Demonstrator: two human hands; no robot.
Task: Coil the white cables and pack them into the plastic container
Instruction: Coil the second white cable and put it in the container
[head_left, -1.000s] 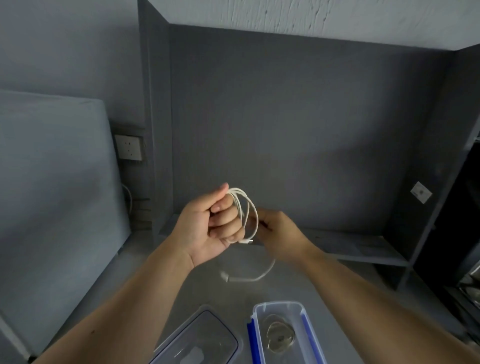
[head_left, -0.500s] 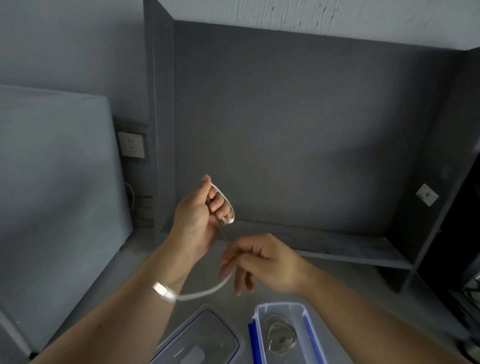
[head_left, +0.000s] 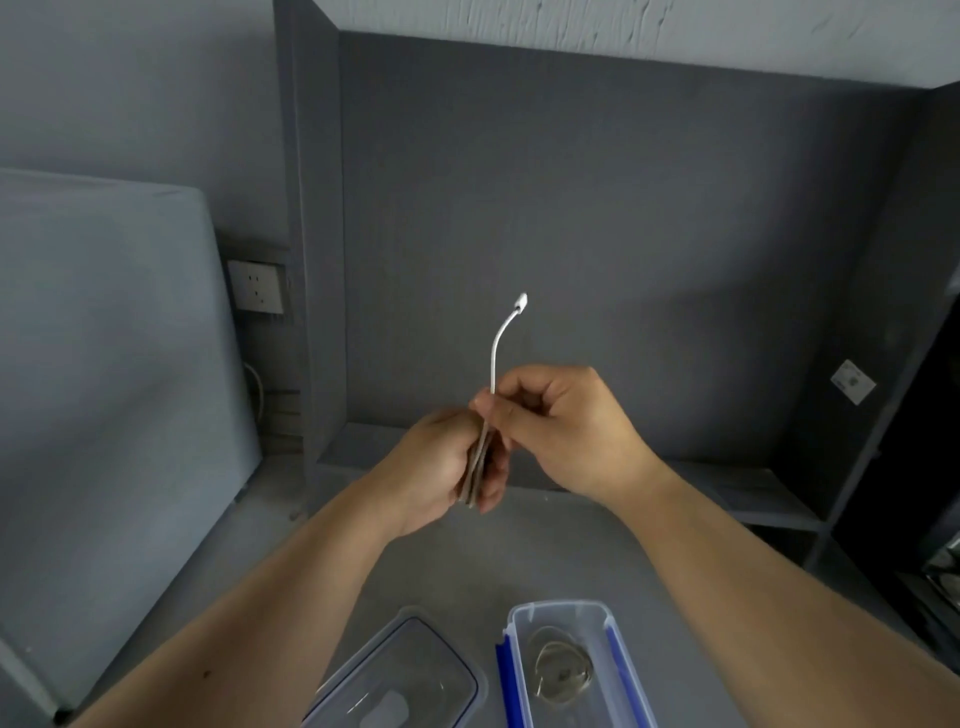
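My left hand (head_left: 439, 467) is closed around a flattened bundle of white cable (head_left: 479, 465) loops, held upright above the grey desk. My right hand (head_left: 558, 423) pinches the same cable just above the bundle. The cable's free end rises from my right fingers, and its white plug (head_left: 520, 301) points up and to the right. Below, near the bottom edge, stands the open clear plastic container (head_left: 511, 631) with blue clips. A coiled cable (head_left: 563, 675) lies inside it.
The container's clear lid (head_left: 405, 680) lies flat to the left of the container. A grey desk (head_left: 519, 551) runs under my arms, with a low shelf (head_left: 748, 493) at the back. A wall socket (head_left: 257, 287) sits at left beside a grey panel (head_left: 104, 364).
The loose end that hung down by my left forearm has swung up and now stands above my right hand. My right hand rose to meet the left at the bundle.
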